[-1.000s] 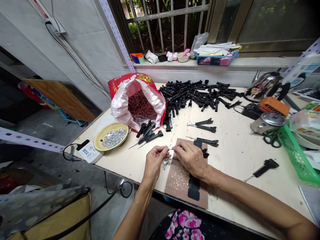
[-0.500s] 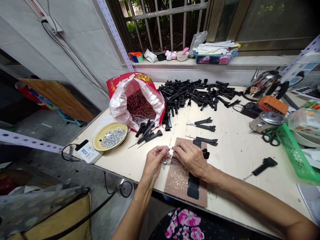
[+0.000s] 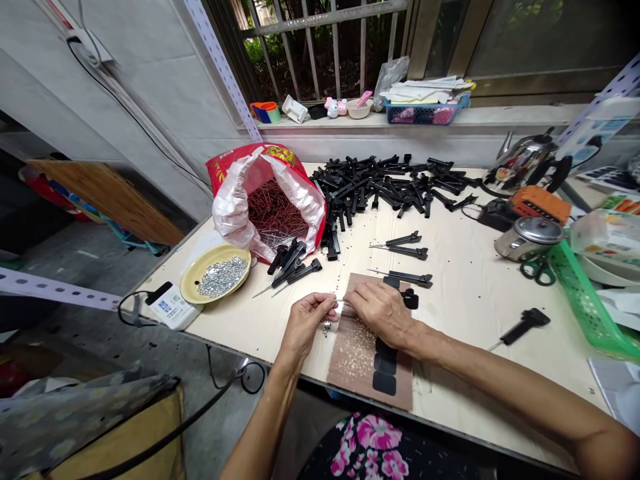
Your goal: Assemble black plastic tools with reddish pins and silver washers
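Observation:
My right hand [image 3: 383, 313] is closed, knuckles up, around a black-handled tool with a thin metal shaft; its black end [image 3: 411, 299] sticks out past the palm. The shaft's bare tip [image 3: 340, 301] points left between both hands. My left hand [image 3: 311, 321] pinches at that tip with thumb and forefinger; whatever is between them is too small to make out. Several small silver metal pieces [image 3: 327, 327] show just below the left fingers. Beneath the right hand lies a brown board [image 3: 350, 373] with black square pads [image 3: 385, 383] and pale worn spots.
Left stand a yellow dish [image 3: 189, 285] of small silver pieces and a red-and-white sack [image 3: 227, 217] of reddish-brown metal pins. Black handles [image 3: 395, 183] lie heaped at the back. Shafted tools [image 3: 407, 277] lie around the board. Right are scissors [image 3: 537, 271], a metal cup [image 3: 527, 239] and a green basket [image 3: 583, 303].
The view has shifted slightly. Both hands keep nearly the same pose at the tool's tip, and slightly more of the black end shows by the right hand.

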`<state>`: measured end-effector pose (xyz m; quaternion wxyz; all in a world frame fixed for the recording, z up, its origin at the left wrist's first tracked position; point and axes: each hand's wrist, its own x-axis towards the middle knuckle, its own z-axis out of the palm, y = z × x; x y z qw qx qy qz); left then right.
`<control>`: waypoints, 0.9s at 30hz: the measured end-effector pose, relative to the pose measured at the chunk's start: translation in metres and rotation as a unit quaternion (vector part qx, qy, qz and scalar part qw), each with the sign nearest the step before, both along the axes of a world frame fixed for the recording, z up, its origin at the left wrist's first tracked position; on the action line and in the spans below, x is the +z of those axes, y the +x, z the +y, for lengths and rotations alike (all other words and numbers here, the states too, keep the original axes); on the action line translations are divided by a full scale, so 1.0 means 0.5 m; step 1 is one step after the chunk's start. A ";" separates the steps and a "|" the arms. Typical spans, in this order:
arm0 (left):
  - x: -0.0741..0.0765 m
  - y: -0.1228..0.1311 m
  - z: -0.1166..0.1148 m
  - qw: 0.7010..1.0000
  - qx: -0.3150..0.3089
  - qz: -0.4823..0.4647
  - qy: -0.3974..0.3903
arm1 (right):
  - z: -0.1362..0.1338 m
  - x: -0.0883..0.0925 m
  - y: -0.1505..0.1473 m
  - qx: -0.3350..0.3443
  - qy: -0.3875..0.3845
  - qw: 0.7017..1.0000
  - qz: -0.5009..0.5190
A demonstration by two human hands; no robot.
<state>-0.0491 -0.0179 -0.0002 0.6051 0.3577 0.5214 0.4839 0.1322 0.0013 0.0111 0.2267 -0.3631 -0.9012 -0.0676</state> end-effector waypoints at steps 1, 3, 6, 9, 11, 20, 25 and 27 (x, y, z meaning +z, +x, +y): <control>0.001 0.000 0.000 1.000 -0.004 0.014 0.008 | 0.001 -0.003 0.000 -0.005 -0.009 1.000 0.004; 0.002 0.001 -0.001 0.999 -0.014 0.037 0.019 | 0.004 -0.006 0.002 -0.005 -0.019 1.000 0.005; 0.003 0.002 -0.002 0.998 -0.030 0.050 0.024 | 0.005 -0.005 0.006 0.015 -0.001 1.000 -0.020; 0.003 0.003 -0.002 0.997 -0.038 0.060 0.029 | 0.005 -0.001 0.011 0.021 0.000 0.999 -0.028; 0.004 0.003 0.000 0.996 -0.041 0.067 0.032 | 0.005 0.000 0.014 0.013 -0.031 0.999 -0.010; 0.006 0.008 0.009 0.994 -0.092 0.056 0.016 | 0.003 -0.010 0.029 0.016 -0.103 0.995 0.006; -0.001 0.009 0.011 0.993 -0.110 -0.001 -0.043 | -0.002 -0.003 0.045 0.046 -0.202 0.977 0.048; -0.004 0.011 0.013 0.992 -0.113 -0.016 -0.062 | -0.004 -0.006 0.049 0.056 -0.224 0.970 0.075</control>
